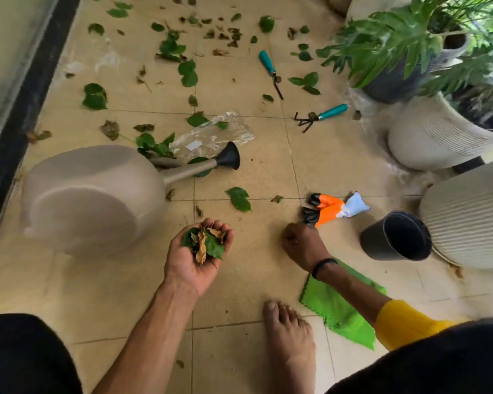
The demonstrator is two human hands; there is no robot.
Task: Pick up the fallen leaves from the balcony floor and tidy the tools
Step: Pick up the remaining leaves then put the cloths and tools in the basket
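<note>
Now leaves (204, 243) lie cupped in the left grip (195, 251).

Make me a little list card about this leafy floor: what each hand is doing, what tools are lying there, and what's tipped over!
left hand: palm up, cupping a bunch of picked-up leaves
right hand: down at the floor beside the orange gloves
tools on floor: hand rake, teal-handled weeder
tipped over: watering can, black pot
still to pick: many leaves across the tiles
</note>
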